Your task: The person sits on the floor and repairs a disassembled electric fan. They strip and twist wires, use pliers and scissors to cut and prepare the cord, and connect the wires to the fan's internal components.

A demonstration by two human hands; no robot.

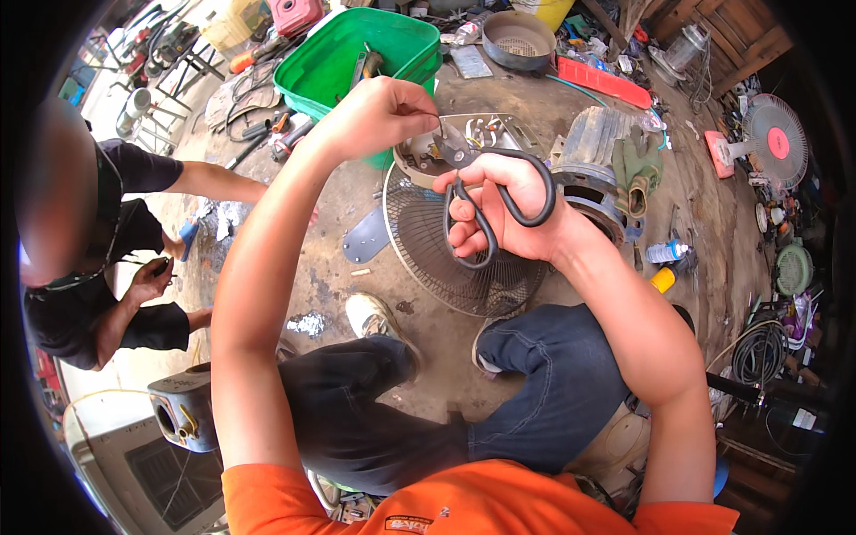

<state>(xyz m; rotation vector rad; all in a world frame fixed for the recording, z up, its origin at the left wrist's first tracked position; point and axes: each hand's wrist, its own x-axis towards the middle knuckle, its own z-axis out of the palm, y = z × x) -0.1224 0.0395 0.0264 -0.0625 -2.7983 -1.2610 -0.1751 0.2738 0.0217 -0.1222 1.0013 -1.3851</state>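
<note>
My right hand grips scissors by their large black loop handles. The short metal blades point up and left, towards my left hand. Between thumb and forefinger, my left hand pinches a thin dark strand, probably a wire, right by the blade tips. Beneath the blades is a round, shallow housing with small parts inside. A tray holding small metal and white parts lies just behind it. Nearer to me, a round wire fan guard rests on the floor between my shoes.
A green bin with tools stands behind my left hand. At the right lie a motor housing, gloves, a spray can and a small fan. A person crouches at the left, one arm reaching towards my side.
</note>
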